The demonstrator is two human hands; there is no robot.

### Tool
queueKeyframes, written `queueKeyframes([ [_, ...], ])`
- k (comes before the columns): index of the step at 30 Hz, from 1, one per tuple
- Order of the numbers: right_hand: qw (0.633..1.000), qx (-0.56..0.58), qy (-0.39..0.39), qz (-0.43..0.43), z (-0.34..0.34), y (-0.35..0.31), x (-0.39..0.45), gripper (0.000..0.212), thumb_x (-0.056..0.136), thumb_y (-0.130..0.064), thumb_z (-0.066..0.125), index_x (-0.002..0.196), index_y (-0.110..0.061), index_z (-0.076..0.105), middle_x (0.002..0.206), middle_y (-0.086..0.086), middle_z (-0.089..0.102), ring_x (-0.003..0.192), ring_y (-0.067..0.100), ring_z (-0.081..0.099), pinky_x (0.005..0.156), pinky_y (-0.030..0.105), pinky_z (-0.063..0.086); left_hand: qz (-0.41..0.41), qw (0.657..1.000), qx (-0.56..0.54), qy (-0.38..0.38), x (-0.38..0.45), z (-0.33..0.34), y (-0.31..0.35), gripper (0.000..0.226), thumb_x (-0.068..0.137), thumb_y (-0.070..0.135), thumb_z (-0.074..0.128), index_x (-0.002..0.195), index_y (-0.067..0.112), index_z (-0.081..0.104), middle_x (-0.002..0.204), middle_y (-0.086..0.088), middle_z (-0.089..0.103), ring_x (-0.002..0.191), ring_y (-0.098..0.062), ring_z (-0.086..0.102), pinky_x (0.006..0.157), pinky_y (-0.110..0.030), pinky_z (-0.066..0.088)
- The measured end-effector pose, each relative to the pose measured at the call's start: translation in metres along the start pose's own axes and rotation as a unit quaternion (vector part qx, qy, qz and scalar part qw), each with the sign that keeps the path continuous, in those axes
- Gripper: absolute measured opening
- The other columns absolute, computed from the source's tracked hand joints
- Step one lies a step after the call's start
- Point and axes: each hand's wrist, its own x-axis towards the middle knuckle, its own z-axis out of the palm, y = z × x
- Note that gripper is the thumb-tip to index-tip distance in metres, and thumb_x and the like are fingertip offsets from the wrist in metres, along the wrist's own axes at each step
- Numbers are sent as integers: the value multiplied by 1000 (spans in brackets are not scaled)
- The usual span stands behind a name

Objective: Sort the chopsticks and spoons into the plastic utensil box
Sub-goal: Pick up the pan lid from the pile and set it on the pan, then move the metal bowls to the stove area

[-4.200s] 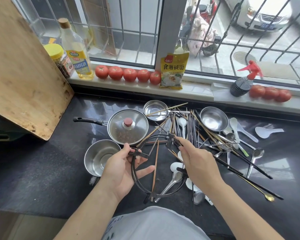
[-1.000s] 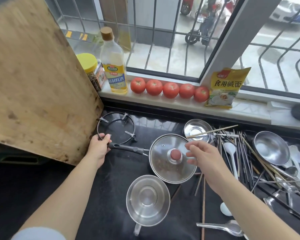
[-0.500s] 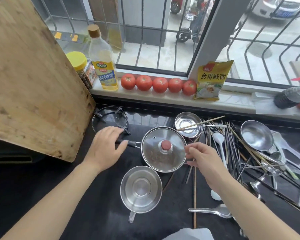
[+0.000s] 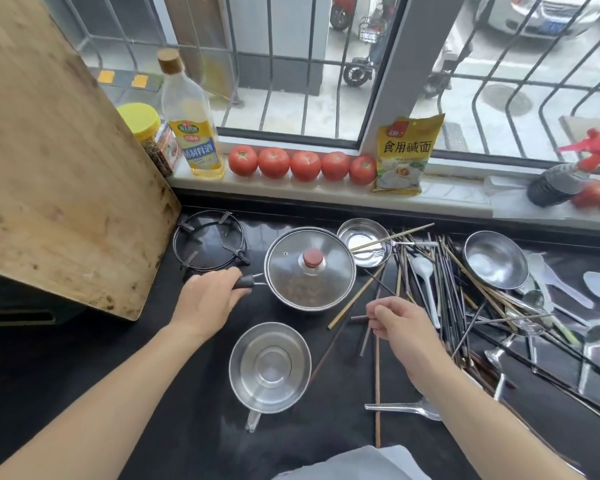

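The left hand grips the black handle of the lidded pan, fingers curled round it. The right hand hovers over loose chopsticks, fingers loosely curled; whether they pinch one I cannot tell. More chopsticks and spoons lie heaped on the dark bench to the right, between two steel bowls. A steel pot sits near the pan, a wire ring behind it

Chopsticks and spoons jumbled in loose heap on dark counter, right side
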Motion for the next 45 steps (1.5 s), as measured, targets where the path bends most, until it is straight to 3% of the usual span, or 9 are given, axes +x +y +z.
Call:
queueKeyframes([
  [8, 1000, -11, -25, -14, 18, -6, 3, 22, 96, -8, 53, 90, -12, 73, 91, 7, 72, 84, 16, 65, 84, 33, 56, -222, 971, -8, 88, -23, -37, -11, 30, 101, 42, 61, 92, 13, 61, 89, -12, 72, 87, -40, 67, 71, -42, 38],
  [13, 999, -40, -38, 0, 24, 0, 1, 22, 97, -15, 54, 91, -18, 74, 94, 10, 73, 87, 20, 67, 85, 46, 58, -338, 940, -22, 48, -20, -43, -32, 36, 110, 41, 39, 111, 11, 59, 113, -18, 69, 108, -43, 62, 83, -47, 42],
  [20, 998, -53, -43, -3, 28, 3, -2, 22, 99, -13, 53, 95, -17, 74, 94, 5, 72, 87, 16, 66, 88, 33, 58, -411, 907, -72, 53, -17, -47, -42, 34, 111, 39, 36, 111, 12, 57, 113, -16, 66, 108, -42, 61, 78, -44, 38],
  [28, 997, -67, -45, 5, 31, 5, 1, 21, 99, -15, 53, 94, -16, 73, 95, 9, 72, 88, 18, 65, 90, 37, 57, -412, 905, -91, 51, -19, -45, -43, 38, 110, 42, 37, 116, 11, 59, 114, -17, 66, 109, -42, 59, 80, -46, 40],
  [33, 997, -66, -47, 12, 29, 7, 1, 20, 101, -17, 53, 95, -18, 73, 96, 7, 72, 91, 19, 66, 90, 37, 57, -390, 917, -65, 57, -20, -52, -32, 51, 103, 40, 50, 145, 10, 48, 141, -20, 51, 132, -43, 42, 105, -58, 39],
  [35, 997, -64, -46, 14, 27, 8, 1, 20, 101, -18, 53, 96, -18, 72, 96, 6, 72, 91, 18, 66, 90, 36, 57, -353, 928, -60, 108, -23, -54, -9, 54, 98, 29, 60, 146, 10, 45, 143, -20, 44, 133, -44, 37, 106, -61, 36],
  [38, 998, -51, -39, 19, 21, 12, -1, 21, 100, -16, 53, 95, -17, 73, 95, 8, 73, 83, 14, 64, 87, 37, 57, -247, 951, -95, 161, -28, -49, 51, 48, 93, 18, 64, 140, 10, 56, 135, -17, 53, 128, -42, 42, 106, -57, 38],
  [42, 998, -24, -40, 43, 4, 30, -5, 19, 97, -18, 55, 93, -15, 73, 86, 6, 72, 76, 14, 62, 86, 43, 58, -148, 958, -244, 22, -38, -31, 147, 28, 101, 20, 55, 125, 21, 70, 129, 3, 64, 129, -20, 46, 106, -32, 37],
  [45, 998, -10, -33, 55, -16, 50, -8, 19, 94, -16, 54, 90, -14, 72, 76, 1, 69, 73, 15, 62, 78, 40, 56, -88, 961, -256, -60, -48, -8, 200, 25, 102, 22, 54, 119, 24, 71, 121, 8, 65, 121, -17, 49, 99, -26, 37],
])
